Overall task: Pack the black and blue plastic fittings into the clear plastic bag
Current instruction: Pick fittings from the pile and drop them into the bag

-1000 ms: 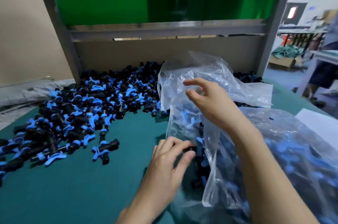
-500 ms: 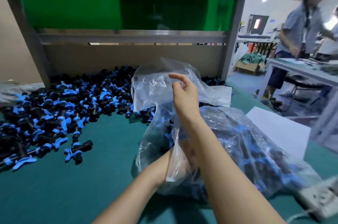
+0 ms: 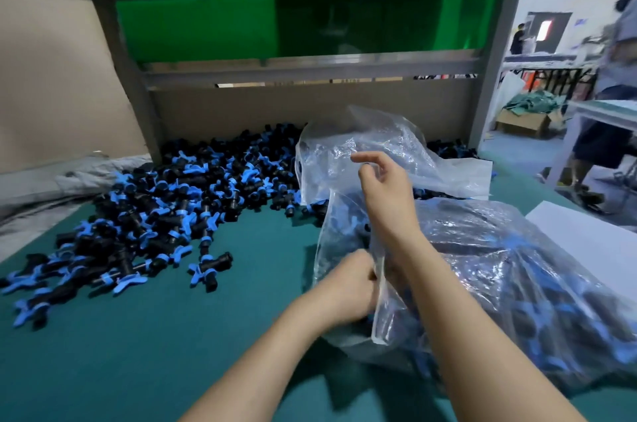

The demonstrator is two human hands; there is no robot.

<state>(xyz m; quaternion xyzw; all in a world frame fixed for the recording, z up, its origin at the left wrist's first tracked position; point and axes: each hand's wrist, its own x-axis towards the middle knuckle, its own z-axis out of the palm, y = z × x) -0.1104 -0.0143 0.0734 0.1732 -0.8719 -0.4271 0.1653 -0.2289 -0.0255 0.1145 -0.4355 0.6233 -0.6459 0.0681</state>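
Part-filled bag (image 3: 517,266) lies on bench (image 3: 138,352), right of the loose fittings (image 3: 179,201). Thin rim pinched up by right hand (image 3: 386,187); left hand (image 3: 348,287) at mouth, fingers hidden, grip unclear. Film soft, slippery; load probably heavy: support underneath.

A green tabletop (image 3: 165,363) carries a wide heap of black and blue fittings (image 3: 193,194), piled against the brown back board and thinning towards the near edge, where one fitting (image 3: 210,270) lies just apart from the rest. On the right side sits a clear plastic bag (image 3: 517,270), bulging with more of the same parts. A white sheet (image 3: 593,242) lies flat beside it at the right edge, and crumpled grey sheeting (image 3: 51,187) rests along the far left.
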